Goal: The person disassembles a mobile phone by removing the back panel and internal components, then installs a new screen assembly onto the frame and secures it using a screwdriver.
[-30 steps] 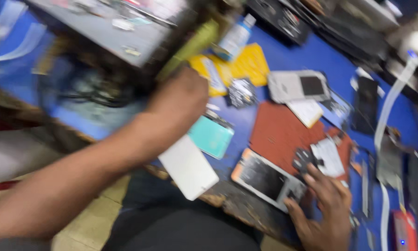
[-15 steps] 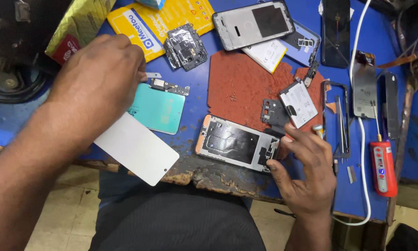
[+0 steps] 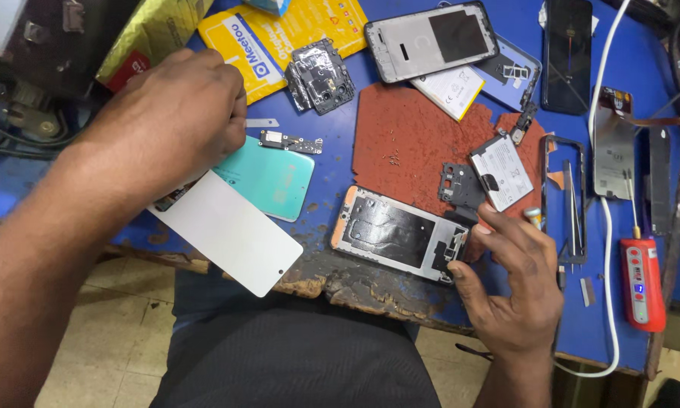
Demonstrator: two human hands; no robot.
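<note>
Left hand (image 3: pixel 175 117) has lowered; right hand (image 3: pixel 515 283) touches one opened phone (image 3: pixel 400 234).

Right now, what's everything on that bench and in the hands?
Phone frame: one, silver and black, front edge of the table, under the right fingertips.
White panel: one, overhanging the front edge.
Teal back cover: one, beside the white panel.
Red mat: one, centre.
Battery: one, white, on the mat's right side.
Yellow packet: one, at the back.
Red tool: one, right edge.
Blue table: one.
Left hand: over the teal cover, grip unclear.
Right hand: open, touching the frame.
</note>
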